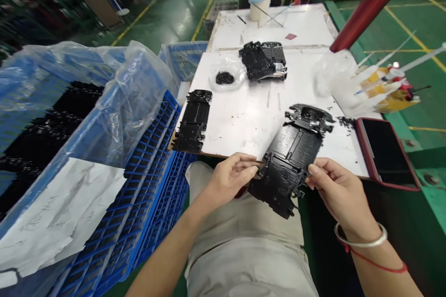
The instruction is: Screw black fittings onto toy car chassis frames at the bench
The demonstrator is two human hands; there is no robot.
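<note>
My right hand [336, 188] pinches the right edge of a black plastic toy-car chassis [285, 158], tilted over the table's front edge and my lap. At its left edge, my left hand [232, 176] is closed on a thin brownish tool [256, 163], whose tip meets the chassis. Most of that tool is hidden by the fingers, so its kind is unclear. Another black chassis [193, 120] lies at the table's left edge. Farther back, several chassis [261, 60] are piled beside a clear plastic bag [228, 74] with small black parts in it.
To the left stands a blue crate [149, 162] lined with plastic and holding black parts. A phone in a red case [390, 153] lies at the right edge, near loose black bits [346, 122]. Behind are white-nozzled bottles [378, 88], a red post [372, 7] and a blue-lidded cup [259, 2].
</note>
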